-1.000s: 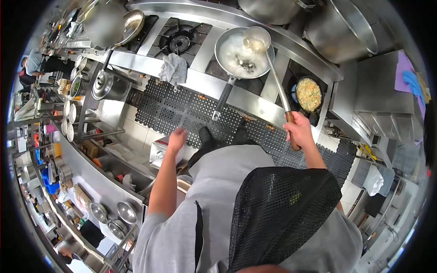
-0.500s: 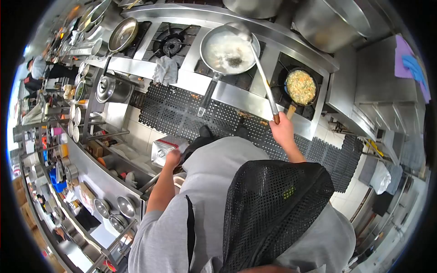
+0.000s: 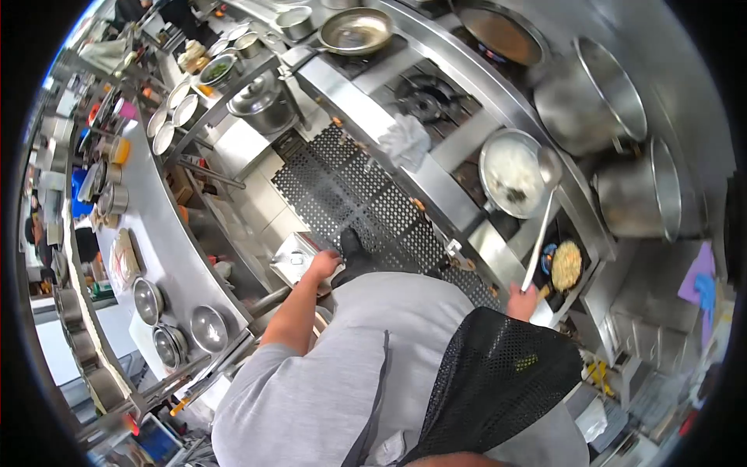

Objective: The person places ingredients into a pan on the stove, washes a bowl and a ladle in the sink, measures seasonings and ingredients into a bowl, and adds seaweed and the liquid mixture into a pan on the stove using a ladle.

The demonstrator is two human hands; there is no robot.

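My right hand (image 3: 523,302) is closed round the handle of a long metal ladle (image 3: 541,233). The ladle's bowl lies at the right rim of a frying pan (image 3: 489,152) on the stove. White, cloudy food with a dark patch (image 3: 513,175) fills this pan. Just beyond my right hand, a smaller black pan holds a yellowish, omelette-like round (image 3: 566,266), with blue flame at its side. My left hand (image 3: 323,265) hangs low with curled fingers, and nothing shows in it. A silver box-like thing (image 3: 294,255) is beside it, lower down.
A crumpled grey cloth (image 3: 406,142) hangs on the stove's front edge. Large pots (image 3: 587,109) stand behind the burners, and a steel pan (image 3: 356,33) sits at the far end. Metal bowls (image 3: 208,328) rest on the left counter. Perforated black matting (image 3: 342,183) covers the floor.
My view has turned, so the stove now runs diagonally and appears further right. The ladle's bowl has shifted from the pan's far rim to its right rim. My right hand keeps its grip.
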